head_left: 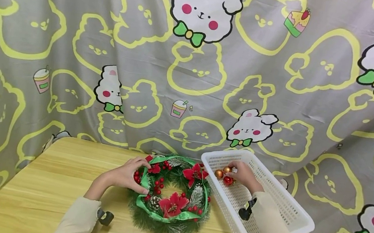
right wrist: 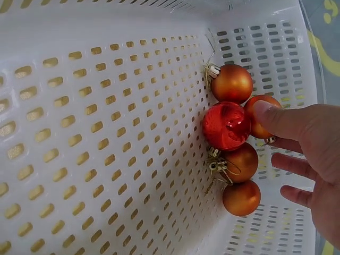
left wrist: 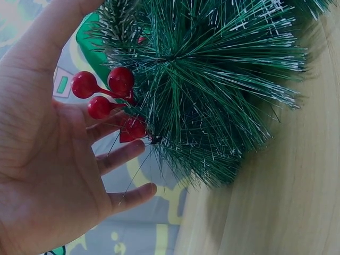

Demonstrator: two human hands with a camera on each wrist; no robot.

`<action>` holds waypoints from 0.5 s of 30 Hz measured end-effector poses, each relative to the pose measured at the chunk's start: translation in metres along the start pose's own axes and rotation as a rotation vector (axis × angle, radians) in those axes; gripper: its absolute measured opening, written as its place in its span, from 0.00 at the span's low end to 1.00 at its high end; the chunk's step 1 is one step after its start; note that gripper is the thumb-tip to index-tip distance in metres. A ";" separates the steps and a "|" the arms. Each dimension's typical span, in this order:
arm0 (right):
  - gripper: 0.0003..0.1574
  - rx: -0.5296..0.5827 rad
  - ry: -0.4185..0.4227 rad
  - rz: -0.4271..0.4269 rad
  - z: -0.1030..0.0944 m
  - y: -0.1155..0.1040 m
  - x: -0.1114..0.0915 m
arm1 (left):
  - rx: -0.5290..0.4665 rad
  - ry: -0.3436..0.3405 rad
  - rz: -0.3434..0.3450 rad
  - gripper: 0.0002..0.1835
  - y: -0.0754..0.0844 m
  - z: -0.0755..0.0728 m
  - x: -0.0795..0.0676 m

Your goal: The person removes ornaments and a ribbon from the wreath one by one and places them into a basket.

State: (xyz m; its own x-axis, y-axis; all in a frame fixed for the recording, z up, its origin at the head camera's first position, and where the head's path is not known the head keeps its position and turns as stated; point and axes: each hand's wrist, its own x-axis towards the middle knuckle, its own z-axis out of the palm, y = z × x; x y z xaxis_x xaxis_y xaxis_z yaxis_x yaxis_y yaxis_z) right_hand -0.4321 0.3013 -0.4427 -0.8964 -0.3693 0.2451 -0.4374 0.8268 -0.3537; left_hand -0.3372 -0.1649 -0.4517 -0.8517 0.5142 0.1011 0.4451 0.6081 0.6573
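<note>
A green Christmas wreath with red poinsettias, berries, a pinecone and a green ribbon lies on the table. At its left side is my left hand, thumb and fingers spread around the edge. The left wrist view shows the palm beside red berries, fingers nearly straight. My right hand reaches into the white basket. Its thumb lies on an orange bauble, pinching it against a partly hidden finger. Around that bauble sit a shiny red bauble and several more orange ones.
The wooden table carries the wreath, with the basket standing close at its right, slightly angled. A grey curtain with bunny prints hangs behind and at both sides. The basket's perforated walls rise around the right hand.
</note>
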 end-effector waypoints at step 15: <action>0.15 0.031 -0.054 0.035 0.003 0.004 0.000 | 0.001 0.008 0.006 0.44 0.000 0.000 -0.002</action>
State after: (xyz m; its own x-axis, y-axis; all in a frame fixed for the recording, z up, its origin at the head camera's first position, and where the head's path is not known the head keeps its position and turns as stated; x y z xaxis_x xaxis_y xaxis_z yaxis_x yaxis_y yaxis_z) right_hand -0.4340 0.3037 -0.4466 -0.9133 -0.3639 0.1831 -0.4072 0.8262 -0.3893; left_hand -0.3357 -0.1654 -0.4520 -0.8511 0.5132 0.1106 0.4505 0.6057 0.6559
